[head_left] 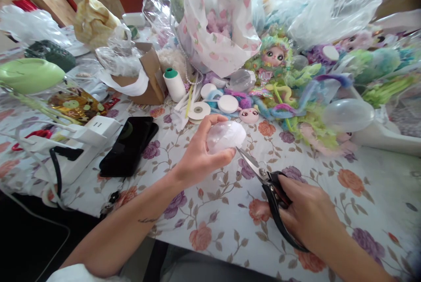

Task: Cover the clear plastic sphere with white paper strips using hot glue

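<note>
My left hand (205, 152) is curled around a clear, rounded plastic shell (225, 137), with something whitish showing at its right side. Black-handled scissors (259, 172) are gripped in my right hand (305, 207). Their blades point up and left, and the tip is right by the lower right edge of the shell; whether it touches I cannot tell. Just beyond the left hand lie a white ribbon spool (199, 111), a white round disc (228, 103) and a small pink doll face (249, 115).
Two black phones (126, 146) and a white power strip (75, 155) with cables lie on the left. A thread cone (174, 84) stands beside a cardboard box (153, 71). Behind are a strawberry-print bag (223, 49) and a doll (273, 56). Another clear shell (348, 114) lies right.
</note>
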`<state>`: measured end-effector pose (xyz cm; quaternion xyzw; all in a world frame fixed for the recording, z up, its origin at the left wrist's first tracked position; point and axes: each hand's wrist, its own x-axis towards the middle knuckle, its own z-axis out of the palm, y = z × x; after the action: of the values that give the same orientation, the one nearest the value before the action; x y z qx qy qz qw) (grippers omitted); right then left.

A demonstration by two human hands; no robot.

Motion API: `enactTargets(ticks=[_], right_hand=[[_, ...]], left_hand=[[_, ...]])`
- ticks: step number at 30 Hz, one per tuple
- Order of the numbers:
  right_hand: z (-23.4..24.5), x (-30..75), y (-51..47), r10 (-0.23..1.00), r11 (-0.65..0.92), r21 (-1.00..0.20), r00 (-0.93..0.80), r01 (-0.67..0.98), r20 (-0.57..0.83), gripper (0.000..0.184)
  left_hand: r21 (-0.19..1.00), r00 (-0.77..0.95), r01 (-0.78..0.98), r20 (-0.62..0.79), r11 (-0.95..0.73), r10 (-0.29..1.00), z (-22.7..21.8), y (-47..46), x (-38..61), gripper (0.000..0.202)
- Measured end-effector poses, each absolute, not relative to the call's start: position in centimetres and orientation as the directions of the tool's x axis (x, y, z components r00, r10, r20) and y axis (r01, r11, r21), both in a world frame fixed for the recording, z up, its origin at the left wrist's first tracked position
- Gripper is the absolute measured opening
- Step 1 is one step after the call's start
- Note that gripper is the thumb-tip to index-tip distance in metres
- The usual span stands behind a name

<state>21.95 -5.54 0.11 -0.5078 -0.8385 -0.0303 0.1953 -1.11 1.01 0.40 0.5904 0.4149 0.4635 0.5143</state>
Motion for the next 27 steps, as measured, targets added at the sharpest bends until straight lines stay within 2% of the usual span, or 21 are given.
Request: enactTargets(ticks=[10, 22, 27], right_hand=[[-0.25, 22.21, -5.39, 0.811, 0.485, -0.046, -0.430, 0.873, 0.397, 0.023], [-0.21, 22.30, -5.38, 0.825, 0.483, -0.081, -0.422, 0.872, 0.376, 0.022], [-0.30, 22.46, -5.47, 0.832, 0.472, -0.060, -0.422, 0.880, 0.359, 0.022]], left_hand=[[0.991, 0.187, 0.052, 0.113, -0.124, 0.976, 0.47, 0.83, -0.87, 0.048], [0.992, 0.229, 0.043, 0.107, -0.120, 0.967, 0.34, 0.92, -0.98, 0.048], [0.992, 0.231, 0.044, 0.102, -0.116, 0.968, 0.31, 0.92, -0.99, 0.048]])
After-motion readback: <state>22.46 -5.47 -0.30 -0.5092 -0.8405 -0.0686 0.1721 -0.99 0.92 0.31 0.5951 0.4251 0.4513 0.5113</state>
